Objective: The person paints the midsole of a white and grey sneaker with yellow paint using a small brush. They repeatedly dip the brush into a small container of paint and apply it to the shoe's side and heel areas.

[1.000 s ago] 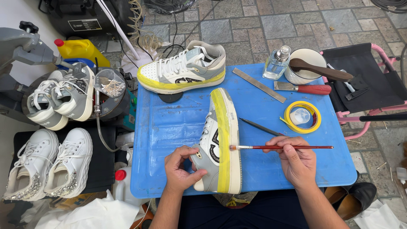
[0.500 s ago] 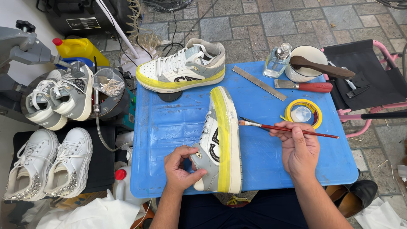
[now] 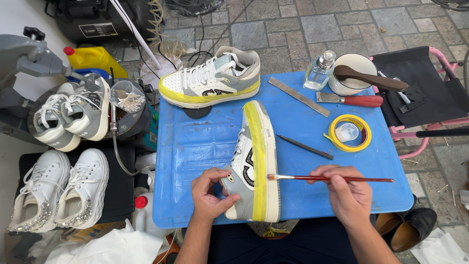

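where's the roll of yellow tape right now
The roll of yellow tape lies flat on the blue table, toward its right side, just below the red-handled knife and right of the sneaker being painted.

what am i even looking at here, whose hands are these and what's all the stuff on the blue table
There is no machine here: a person wears a camera on the head, so the view looks down at their own two hands. The left hand steadies a grey and white sneaker lying on its side on the blue table, its sole wrapped in yellow tape. The right hand holds a thin red-handled brush, its bristles at the sole's edge. Also on the table are a second sneaker, a metal ruler, a tape roll, a glass bottle and a white bowl.
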